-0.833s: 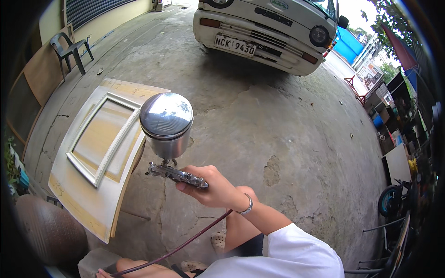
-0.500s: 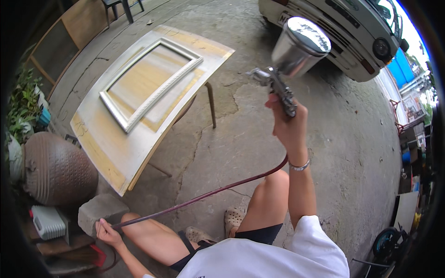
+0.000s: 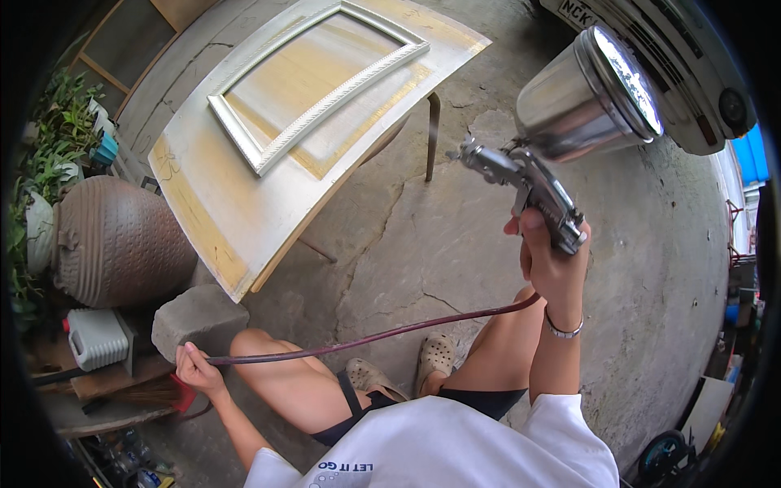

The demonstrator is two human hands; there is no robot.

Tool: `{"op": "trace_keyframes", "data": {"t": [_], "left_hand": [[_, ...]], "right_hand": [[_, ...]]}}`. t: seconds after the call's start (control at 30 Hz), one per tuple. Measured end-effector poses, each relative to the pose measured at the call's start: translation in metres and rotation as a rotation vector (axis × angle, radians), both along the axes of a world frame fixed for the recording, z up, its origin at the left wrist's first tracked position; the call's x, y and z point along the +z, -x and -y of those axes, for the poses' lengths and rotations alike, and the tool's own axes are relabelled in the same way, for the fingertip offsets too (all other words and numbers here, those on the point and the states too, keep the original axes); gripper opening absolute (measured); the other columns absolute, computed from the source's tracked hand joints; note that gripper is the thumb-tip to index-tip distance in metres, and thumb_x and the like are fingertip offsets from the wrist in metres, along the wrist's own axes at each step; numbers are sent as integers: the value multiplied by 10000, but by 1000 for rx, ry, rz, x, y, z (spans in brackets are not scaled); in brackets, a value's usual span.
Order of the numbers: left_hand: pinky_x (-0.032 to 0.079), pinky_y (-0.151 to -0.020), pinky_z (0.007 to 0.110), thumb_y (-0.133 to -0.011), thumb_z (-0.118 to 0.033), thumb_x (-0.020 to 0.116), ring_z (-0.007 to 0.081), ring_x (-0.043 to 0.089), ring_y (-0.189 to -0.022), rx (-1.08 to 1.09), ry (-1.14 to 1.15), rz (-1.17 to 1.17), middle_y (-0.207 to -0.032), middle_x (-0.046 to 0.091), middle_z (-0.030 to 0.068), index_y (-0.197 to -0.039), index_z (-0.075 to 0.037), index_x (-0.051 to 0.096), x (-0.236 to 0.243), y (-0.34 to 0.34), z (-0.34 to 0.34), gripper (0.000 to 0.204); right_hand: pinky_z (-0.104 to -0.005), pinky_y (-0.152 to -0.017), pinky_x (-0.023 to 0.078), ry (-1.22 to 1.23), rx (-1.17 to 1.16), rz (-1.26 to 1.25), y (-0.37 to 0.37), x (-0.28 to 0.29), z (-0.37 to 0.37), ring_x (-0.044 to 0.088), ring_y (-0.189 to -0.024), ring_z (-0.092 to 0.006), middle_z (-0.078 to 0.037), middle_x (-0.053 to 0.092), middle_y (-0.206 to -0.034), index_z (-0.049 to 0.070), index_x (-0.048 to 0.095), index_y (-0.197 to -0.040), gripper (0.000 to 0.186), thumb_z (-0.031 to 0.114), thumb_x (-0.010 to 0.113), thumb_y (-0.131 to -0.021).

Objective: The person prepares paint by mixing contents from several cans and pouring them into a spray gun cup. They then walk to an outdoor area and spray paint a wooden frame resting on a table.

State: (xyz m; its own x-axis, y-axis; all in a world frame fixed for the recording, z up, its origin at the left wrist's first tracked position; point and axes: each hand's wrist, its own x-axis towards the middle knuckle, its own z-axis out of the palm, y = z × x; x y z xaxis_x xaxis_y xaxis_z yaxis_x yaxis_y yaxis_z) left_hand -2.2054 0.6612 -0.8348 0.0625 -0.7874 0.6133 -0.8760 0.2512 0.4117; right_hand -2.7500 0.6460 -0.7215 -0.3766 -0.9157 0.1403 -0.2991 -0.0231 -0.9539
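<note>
My right hand (image 3: 557,260) is closed around the grip of a metal spray gun (image 3: 533,185), held up in the air right of the board. A shiny silver paint cup (image 3: 565,102) sits tilted on top of the gun, and the nozzle faces left. A dark red hose (image 3: 382,332) runs from below that hand across my knees to my left hand (image 3: 198,370), whose fingers are wrapped round it. On a paint-streaked board (image 3: 195,224) lies a white picture frame (image 3: 346,104) with a patterned edge, apart from the gun.
Thin metal legs (image 3: 433,138) show under the board. To the left stand a large brown clay jar (image 3: 122,240), potted plants (image 3: 61,154), a concrete block (image 3: 199,321) and a grey plastic jug (image 3: 96,337). A parked vehicle (image 3: 691,89) is at the far right, on cracked concrete floor.
The spray gun has come nearer and to the right, with its cup tipped further right. The whole view has shifted, so the board and frame appear higher. My left hand keeps hold of the hose.
</note>
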Motion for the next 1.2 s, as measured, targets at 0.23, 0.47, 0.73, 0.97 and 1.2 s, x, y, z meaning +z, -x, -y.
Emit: {"op": "trace_keyframes", "data": {"t": [0.23,0.47,0.73,0.97,1.2], "left_hand": [[300,-514,389,-1017,-58,487,247,413,-512,-10,28,-67,-512,443,123,-570,26,472,4,3,1,455],[298,-519,393,-1039,-83,487,246,419,-516,-21,31,-35,-542,455,130,-595,41,465,7,5,-6,462],[295,-516,392,-1022,-62,496,250,414,-512,-14,48,-8,-530,451,129,-596,44,477,8,8,-10,440],[303,-517,395,-1041,-88,484,251,422,-514,21,69,-24,-520,430,131,-574,41,461,9,1,-14,485],[284,-502,387,-992,-44,499,246,398,-493,30,108,-43,-493,436,118,-549,24,483,16,0,-15,448]], "right_hand": [[-248,-582,438,-1,81,15,-10,-1,8,550,-632,-76,-22,635,-696,-13,687,-940,203,178,756,-926],[-241,-545,417,113,-262,-146,35,-20,58,538,-600,-51,-10,667,-701,-14,735,-965,282,268,733,-963],[-242,-433,353,209,-505,-260,49,-15,68,493,-475,-39,-13,675,-699,7,740,-980,325,330,719,-972],[-232,-468,392,51,-287,-53,8,-11,31,543,-528,-47,-30,685,-724,-19,726,-1014,300,279,718,-976],[-234,-536,389,53,-72,14,-38,-11,3,488,-609,-53,6,616,-700,-28,684,-963,225,188,746,-953]]}}
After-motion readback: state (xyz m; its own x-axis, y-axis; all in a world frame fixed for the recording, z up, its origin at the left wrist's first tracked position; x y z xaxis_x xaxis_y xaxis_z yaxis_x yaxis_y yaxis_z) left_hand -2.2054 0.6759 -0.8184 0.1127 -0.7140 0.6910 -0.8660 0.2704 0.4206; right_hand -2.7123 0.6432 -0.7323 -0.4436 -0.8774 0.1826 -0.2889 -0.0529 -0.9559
